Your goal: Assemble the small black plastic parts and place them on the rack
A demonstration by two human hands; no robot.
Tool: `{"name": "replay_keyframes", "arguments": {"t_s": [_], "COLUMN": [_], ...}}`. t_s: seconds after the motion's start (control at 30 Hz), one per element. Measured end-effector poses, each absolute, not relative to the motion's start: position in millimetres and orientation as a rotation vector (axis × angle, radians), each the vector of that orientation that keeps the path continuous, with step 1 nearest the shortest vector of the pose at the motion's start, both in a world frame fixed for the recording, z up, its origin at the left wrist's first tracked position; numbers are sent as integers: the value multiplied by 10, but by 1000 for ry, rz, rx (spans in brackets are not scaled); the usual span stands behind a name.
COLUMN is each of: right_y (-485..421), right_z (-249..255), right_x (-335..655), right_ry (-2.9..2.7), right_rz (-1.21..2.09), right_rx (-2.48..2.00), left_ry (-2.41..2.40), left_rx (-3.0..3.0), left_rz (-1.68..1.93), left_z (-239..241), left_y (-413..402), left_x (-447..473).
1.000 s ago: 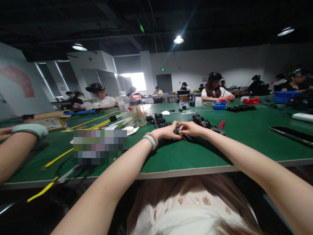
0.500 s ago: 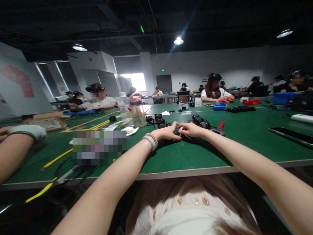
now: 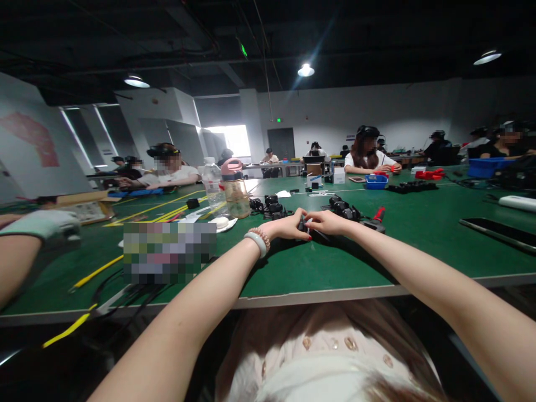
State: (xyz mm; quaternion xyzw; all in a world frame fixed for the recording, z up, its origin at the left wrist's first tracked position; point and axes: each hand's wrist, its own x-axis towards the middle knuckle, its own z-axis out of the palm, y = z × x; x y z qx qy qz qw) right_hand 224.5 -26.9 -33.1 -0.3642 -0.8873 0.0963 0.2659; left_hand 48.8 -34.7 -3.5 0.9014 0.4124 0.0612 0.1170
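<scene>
At the middle of the green table (image 3: 285, 279), my left hand (image 3: 291, 226) is closed around a small dark part (image 3: 302, 223), thumb and fingers pinching it. My right hand (image 3: 329, 222) meets it from the other side, its fingertips pressed to the same part. Fingers cover most of the piece, so its exact kind cannot be made out. Just beyond my hands lie black parts in two groups, one black cluster (image 3: 272, 206) to the left and another black cluster (image 3: 344, 207) to the right. Pliers with a red handle (image 3: 379, 214) rest beside my right wrist.
A pink-lidded bottle (image 3: 237, 190) and a clear water bottle (image 3: 213, 187) stand left of my hands. A phone (image 3: 500, 233) lies at right. A blue bin (image 3: 376, 181) sits farther back. At far left is a co-worker's gloved hand (image 3: 54, 226). Cables (image 3: 138, 293) hang over the front edge.
The co-worker's gloved hand at far left has shifted and turned slightly. My own hands stay in nearly the same place, still on the small dark part.
</scene>
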Motion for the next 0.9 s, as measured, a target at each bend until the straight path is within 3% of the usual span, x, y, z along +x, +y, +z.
{"name": "replay_keyframes", "arguments": {"t_s": [0.9], "right_y": [-328], "right_z": [-337], "right_x": [2229], "right_ry": [-2390], "right_rz": [357], "right_rx": [-900], "left_ry": [1204], "left_rx": [2639], "left_rz": [198], "left_z": [-35], "left_y": [-348], "left_x": [482]}}
